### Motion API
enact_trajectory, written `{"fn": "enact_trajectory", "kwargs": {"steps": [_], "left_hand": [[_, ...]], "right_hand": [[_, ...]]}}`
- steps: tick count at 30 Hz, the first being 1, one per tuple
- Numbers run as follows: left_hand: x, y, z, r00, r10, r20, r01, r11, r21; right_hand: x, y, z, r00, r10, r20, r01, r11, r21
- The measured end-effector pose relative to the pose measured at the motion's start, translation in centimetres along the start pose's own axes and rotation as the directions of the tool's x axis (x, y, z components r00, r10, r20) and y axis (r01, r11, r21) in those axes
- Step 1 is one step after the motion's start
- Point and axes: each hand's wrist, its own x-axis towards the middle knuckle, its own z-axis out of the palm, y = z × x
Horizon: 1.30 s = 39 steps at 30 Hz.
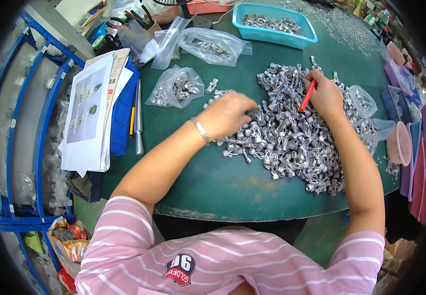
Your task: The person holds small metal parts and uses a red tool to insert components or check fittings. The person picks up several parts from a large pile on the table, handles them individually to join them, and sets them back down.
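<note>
A large heap of small grey metal parts (pixel 291 132) covers the middle of the round green table (pixel 223 182). My left hand (pixel 227 114) lies palm down on the heap's left edge, fingers curled onto the parts; whether it grips one is hidden. A thin bracelet (pixel 201 131) circles that wrist. Over the top right of the heap, my right hand (pixel 325 93) is shut on a red stick-like tool (pixel 307 96) that points down into the parts.
Clear plastic bags of metal parts (pixel 176 88) lie at the back left. A turquoise basket (pixel 274 24) of parts stands at the back. Papers (pixel 92 110) on a blue folder and a metal rod (pixel 138 118) lie left. A pink bowl (pixel 400 143) sits right.
</note>
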Motion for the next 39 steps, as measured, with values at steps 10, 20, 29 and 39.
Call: {"fn": "enact_trajectory", "kwargs": {"steps": [10, 20, 29, 39], "left_hand": [[0.2, 1.5, -0.3, 0.996, -0.063, -0.064, 0.049, 0.980, -0.191], [-1.9, 3.3, -1.2, 0.982, 0.103, -0.159, -0.082, 0.988, 0.129], [-7.8, 5.6, -1.0, 0.885, -0.180, -0.429, 0.144, 0.983, -0.117], [-10.8, 7.7, -3.4, 0.790, -0.271, -0.550, 0.194, 0.961, -0.195]], "right_hand": [[-0.2, -0.3, -0.4, 1.000, 0.007, 0.002, -0.007, 1.000, -0.007], [0.2, -0.4, 0.1, 1.000, -0.002, 0.007, 0.003, 1.000, -0.013], [0.0, 0.8, 0.5, 1.000, 0.000, 0.020, -0.001, 1.000, 0.027], [0.1, -0.1, -0.1, 0.999, 0.015, 0.036, -0.015, 1.000, -0.007]]}}
